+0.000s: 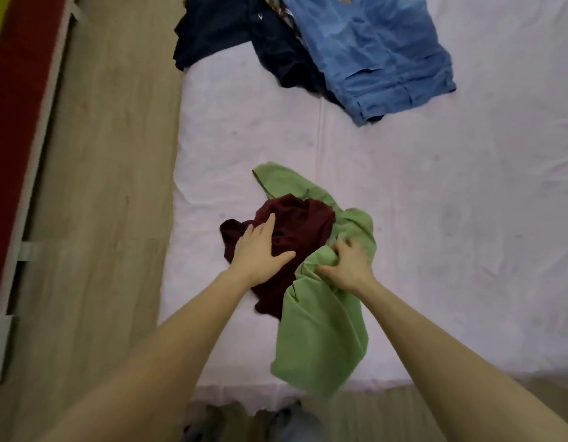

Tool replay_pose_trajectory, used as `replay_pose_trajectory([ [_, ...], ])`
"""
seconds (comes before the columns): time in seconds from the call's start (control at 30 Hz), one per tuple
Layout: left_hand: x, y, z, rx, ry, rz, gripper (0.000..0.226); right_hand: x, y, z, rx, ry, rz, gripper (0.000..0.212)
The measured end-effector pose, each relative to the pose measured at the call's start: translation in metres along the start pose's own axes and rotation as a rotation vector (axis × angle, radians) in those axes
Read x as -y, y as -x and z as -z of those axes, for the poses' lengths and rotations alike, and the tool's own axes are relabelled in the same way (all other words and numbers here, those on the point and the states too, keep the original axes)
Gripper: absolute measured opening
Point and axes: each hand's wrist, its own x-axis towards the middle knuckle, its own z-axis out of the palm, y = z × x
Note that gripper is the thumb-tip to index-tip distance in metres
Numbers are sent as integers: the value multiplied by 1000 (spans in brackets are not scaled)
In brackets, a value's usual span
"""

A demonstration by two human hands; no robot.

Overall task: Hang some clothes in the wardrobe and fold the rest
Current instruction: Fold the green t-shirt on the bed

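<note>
My left hand point(260, 250) presses flat on maroon garment point(292, 231), pinning it; right hand point(348, 264), at 3 o'clock, grips bunched green garment point(321, 327) to separate them.

A single wide-angle view looks from the person's head, forward and steeply down over the near edge of a bed point(435, 218). Both forearms reach in from the bottom corners, the left hand point(260, 250) and right hand point(349, 266) sitting close, near the middle of the frame. The wooden floor point(100, 186) runs along the left side, its lines bowed by the lens. Clothes at the bed's far side lie near the top edge.
</note>
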Motion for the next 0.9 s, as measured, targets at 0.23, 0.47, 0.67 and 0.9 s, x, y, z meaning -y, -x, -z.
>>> replay_pose_trajectory([
  [0.23, -23, -8, -30, -155, 137, 52, 32, -23, 7, 2, -175, -210, 110, 9],
  [0.47, -46, 19, 27, -266, -21, 89, 28, -32, 34, 90, -403, 5, 43, 14],
  [0.67, -93, 55, 64, -237, -128, 10, 24, -53, 102, 175, -623, 57, -135, 15],
  [0.9, -185, 111, 78, 24, -97, -375, 63, -50, 191, 216, -646, -131, 44, 14],
])
